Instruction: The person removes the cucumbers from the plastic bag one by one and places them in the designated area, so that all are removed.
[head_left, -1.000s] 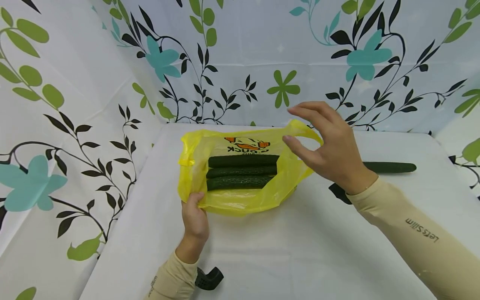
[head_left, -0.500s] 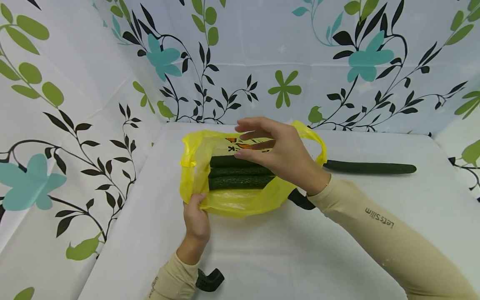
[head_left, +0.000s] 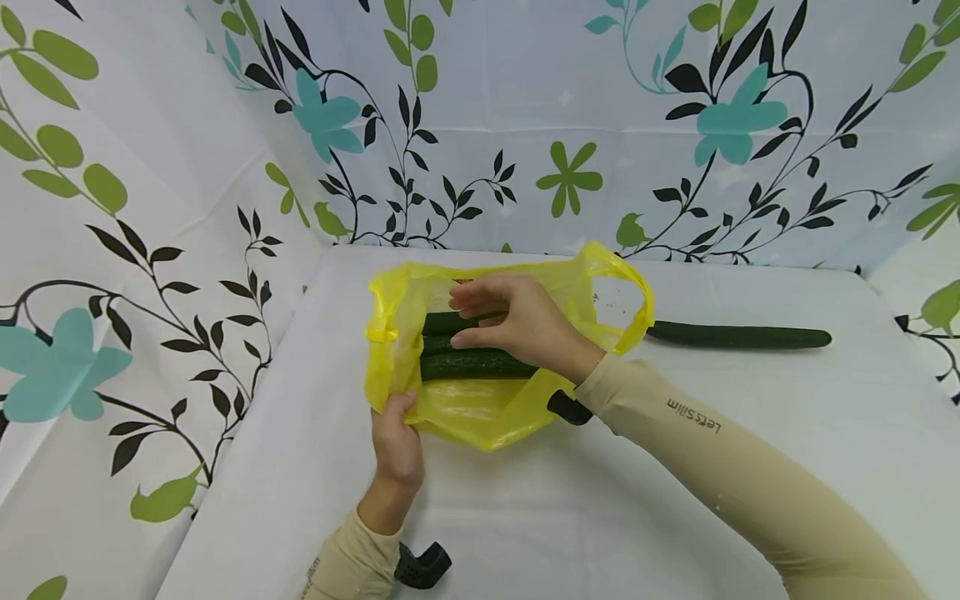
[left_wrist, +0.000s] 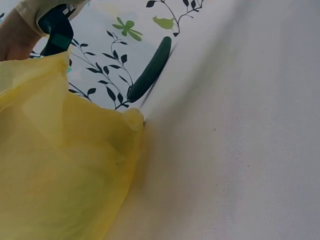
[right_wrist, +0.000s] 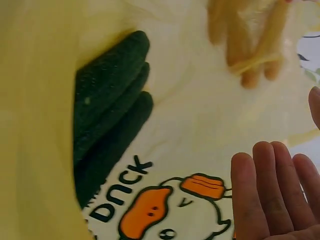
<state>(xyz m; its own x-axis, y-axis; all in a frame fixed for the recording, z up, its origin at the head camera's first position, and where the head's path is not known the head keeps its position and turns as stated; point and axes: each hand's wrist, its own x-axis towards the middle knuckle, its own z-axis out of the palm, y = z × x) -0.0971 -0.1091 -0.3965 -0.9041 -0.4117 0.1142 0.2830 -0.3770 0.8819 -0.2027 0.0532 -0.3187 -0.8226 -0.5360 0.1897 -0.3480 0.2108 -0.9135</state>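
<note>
Fingers of the left hand [head_left: 397, 454] pinch the near-left rim of a yellow bag [head_left: 480, 408] against the thumb, left of centre in the head view. Above the bag's mouth is the right hand [head_left: 525, 321], its fingers extended together and the thumb apart, holding nothing in the lower right of the right wrist view. Three cucumbers [head_left: 476, 365] lie side by side inside the bag, mid-left there. Another, a lone cucumber [head_left: 738, 336], rests on the white table [head_left: 637, 500] at the head view's right, one end beside the bag's handle.
</note>
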